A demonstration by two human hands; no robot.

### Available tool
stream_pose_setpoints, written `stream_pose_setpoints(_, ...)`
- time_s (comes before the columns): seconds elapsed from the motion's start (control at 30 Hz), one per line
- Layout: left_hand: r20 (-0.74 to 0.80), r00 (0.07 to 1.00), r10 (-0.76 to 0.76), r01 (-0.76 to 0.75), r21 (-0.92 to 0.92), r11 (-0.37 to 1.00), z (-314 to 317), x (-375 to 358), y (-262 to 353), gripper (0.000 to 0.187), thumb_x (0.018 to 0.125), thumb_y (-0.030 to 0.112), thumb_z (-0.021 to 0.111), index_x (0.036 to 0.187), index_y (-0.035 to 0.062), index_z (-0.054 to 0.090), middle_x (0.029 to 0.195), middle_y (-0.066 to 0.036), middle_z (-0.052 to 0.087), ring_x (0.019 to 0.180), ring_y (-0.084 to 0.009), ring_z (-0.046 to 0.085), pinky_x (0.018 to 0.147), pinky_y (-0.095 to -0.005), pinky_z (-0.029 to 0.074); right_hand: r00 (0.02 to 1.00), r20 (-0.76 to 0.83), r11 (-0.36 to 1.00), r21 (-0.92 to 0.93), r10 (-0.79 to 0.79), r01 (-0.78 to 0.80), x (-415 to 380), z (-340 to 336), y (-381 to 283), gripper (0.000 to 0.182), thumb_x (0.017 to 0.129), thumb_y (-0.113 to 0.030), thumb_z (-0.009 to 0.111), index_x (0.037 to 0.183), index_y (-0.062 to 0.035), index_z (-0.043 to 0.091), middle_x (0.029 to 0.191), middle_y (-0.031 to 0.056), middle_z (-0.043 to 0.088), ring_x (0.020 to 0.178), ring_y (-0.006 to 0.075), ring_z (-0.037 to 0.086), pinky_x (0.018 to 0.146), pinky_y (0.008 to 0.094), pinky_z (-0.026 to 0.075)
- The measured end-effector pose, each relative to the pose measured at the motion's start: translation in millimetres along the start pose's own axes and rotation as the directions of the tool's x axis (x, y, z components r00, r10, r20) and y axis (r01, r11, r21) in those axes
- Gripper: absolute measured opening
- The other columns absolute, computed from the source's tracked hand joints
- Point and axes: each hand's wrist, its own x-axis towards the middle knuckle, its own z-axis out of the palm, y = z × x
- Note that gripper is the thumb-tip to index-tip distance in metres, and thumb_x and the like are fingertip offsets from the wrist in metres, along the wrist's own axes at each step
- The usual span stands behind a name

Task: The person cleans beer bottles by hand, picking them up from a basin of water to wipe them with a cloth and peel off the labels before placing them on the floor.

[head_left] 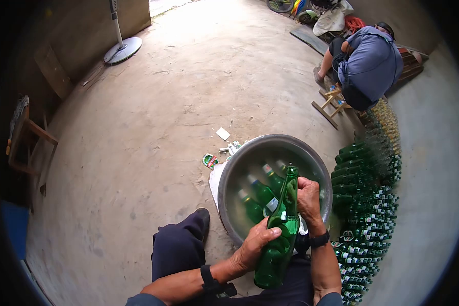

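Note:
A green glass bottle (283,227) is tilted over the near rim of a large metal basin (233,168), neck pointing away from me. My left hand (257,244) wraps around the bottle's body, thumb on top. Beside the neck and shoulder, my right hand (309,198) is closed with its fingers curled against the bottle; what they hold, if anything, is hidden. Something white shows below that hand. Several other green bottles (262,193) lie in the basin's cloudy water, necks leaning on the far side.
Many green bottles (364,219) are stacked along the right wall. Another person (371,66) sits on a low wooden stool (331,106) beyond them. Left of the basin lie a label (209,161) and white scraps (223,133). A fan base (123,50) stands at far left.

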Motion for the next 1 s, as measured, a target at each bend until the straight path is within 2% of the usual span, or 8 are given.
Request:
stream_pose_setpoints(0.1,0.001,1.000,0.018,-0.017,-0.023,1.000,-4,1,5,0.059,0.090,0.038,0.060,0.132,-0.0011,0.045,0.105,-0.009,0.060,0.089,-0.0143,0.062,0.078,-0.0282,0.054,0.964,0.134,0.959,-0.141,-0.228,0.246,31,24,-15,0.023,0.085,-0.017,0.076,0.072,0.0005,0.068,0.061,0.0020,0.063,0.053,0.0073,0.054,0.049,0.0262,0.042)
stream_pose_setpoints(0.37,0.011,1.000,-0.015,0.017,-0.204,0.979,-8,-3,21,0.059,0.090,0.030,0.061,0.138,0.0012,0.042,0.115,-0.010,0.063,0.095,-0.0161,0.066,0.084,-0.0305,0.056,0.972,0.234,0.835,-0.527,-0.036,0.158,138,104,-13,0.017,0.082,-0.018,0.070,0.081,-0.0009,0.074,0.070,0.0131,0.071,0.061,0.0247,0.067,0.064,0.0369,0.054)
stream_pose_setpoints(0.5,-0.019,0.999,-0.026,0.021,-0.251,0.968,-8,-2,20,0.056,0.091,0.027,0.060,0.138,0.0019,0.042,0.115,-0.010,0.063,0.096,-0.0164,0.066,0.085,-0.0310,0.056,0.953,0.233,0.850,-0.445,-0.192,0.280,174,121,38,0.025,0.079,-0.012,0.067,0.095,0.0043,0.075,0.078,0.0150,0.073,0.062,0.0149,0.066,0.061,0.0306,0.054)
stream_pose_setpoints(0.6,-0.016,0.999,-0.033,0.028,-0.266,0.964,-12,0,13,0.055,0.092,0.026,0.060,0.138,0.0022,0.042,0.115,-0.010,0.063,0.097,-0.0165,0.066,0.085,-0.0313,0.056,0.924,0.257,0.649,-0.657,-0.284,0.383,175,118,48,0.039,0.078,-0.007,0.062,0.114,0.0020,0.072,0.100,0.0188,0.075,0.072,0.0172,0.069,0.072,0.0318,0.056)
stream_pose_setpoints(0.67,-0.008,0.999,-0.047,0.043,-0.285,0.958,-10,0,11,0.055,0.092,0.026,0.060,0.137,0.0022,0.042,0.115,-0.010,0.063,0.097,-0.0166,0.066,0.085,-0.0314,0.056,0.887,0.273,0.667,-0.586,-0.373,0.461,168,111,43,0.045,0.081,-0.008,0.059,0.125,-0.0084,0.070,0.117,0.0204,0.069,0.109,0.0378,0.066,0.099,0.0416,0.050)
stream_pose_setpoints(0.8,0.021,0.999,-0.049,0.052,-0.242,0.969,-8,-1,7,0.055,0.092,0.029,0.061,0.136,0.0019,0.043,0.113,-0.010,0.063,0.095,-0.0167,0.066,0.085,-0.0311,0.055,0.920,0.278,0.790,-0.480,-0.276,0.382,155,95,29,0.043,0.086,-0.013,0.061,0.129,-0.0058,0.066,0.124,0.0185,0.068,0.101,0.0305,0.071,0.087,0.0395,0.056)
stream_pose_setpoints(0.87,0.031,0.998,-0.052,0.058,-0.226,0.972,-7,-1,6,0.055,0.092,0.029,0.061,0.136,0.0018,0.043,0.113,-0.010,0.063,0.095,-0.0168,0.065,0.084,-0.0312,0.055,0.942,0.296,0.954,-0.292,0.159,-0.070,141,88,7,0.038,0.091,-0.018,0.065,0.124,-0.0014,0.068,0.119,0.0142,0.070,0.089,0.0179,0.072,0.070,0.0317,0.058)
stream_pose_setpoints(1.0,0.033,0.996,-0.078,0.083,-0.184,0.979,-7,0,5,0.056,0.091,0.031,0.061,0.135,0.0015,0.044,0.113,-0.011,0.062,0.096,-0.0167,0.064,0.084,-0.0318,0.055,0.953,0.300,0.996,-0.094,0.041,-0.013,127,83,10,0.036,0.093,-0.021,0.067,0.122,0.0001,0.069,0.103,0.0074,0.073,0.081,0.0090,0.068,0.060,0.0236,0.055)
